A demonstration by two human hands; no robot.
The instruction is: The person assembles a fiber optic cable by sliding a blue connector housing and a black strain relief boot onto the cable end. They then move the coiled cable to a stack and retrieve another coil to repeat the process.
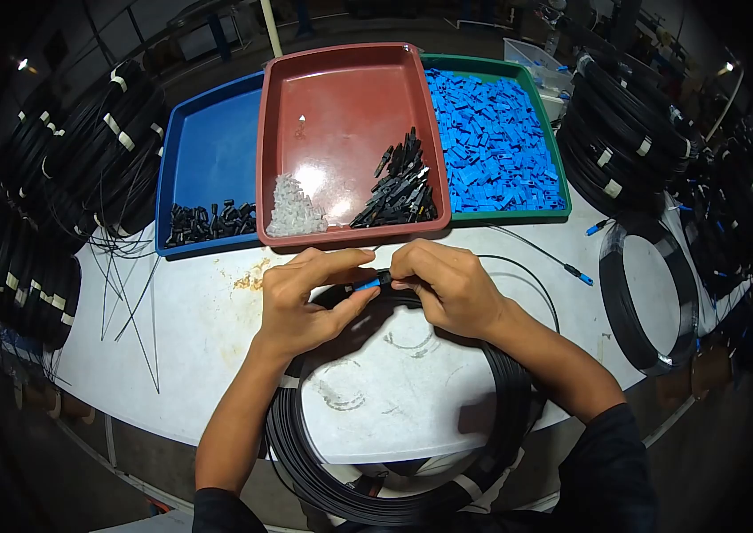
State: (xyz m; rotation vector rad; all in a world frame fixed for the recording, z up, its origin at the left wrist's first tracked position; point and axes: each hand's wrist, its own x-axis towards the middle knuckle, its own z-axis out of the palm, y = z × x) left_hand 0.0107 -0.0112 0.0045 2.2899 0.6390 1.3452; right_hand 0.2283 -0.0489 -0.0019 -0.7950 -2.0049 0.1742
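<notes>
Little blue connector [366, 285] is up over the far edge of a black cable coil [286, 429], left hand [307, 291] with fingers pinched around it, right hand [452, 282] with fingers closed on the black end [384, 277] beside it. Behind that, 3 trays [341, 111] on the white counter [203, 355].

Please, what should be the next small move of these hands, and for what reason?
Probably press the blue connector and black piece together: the left hand pinches the first, the right hand the second, and they sit close, roughly in line. Whether they are fully seated cannot be seen.
</notes>
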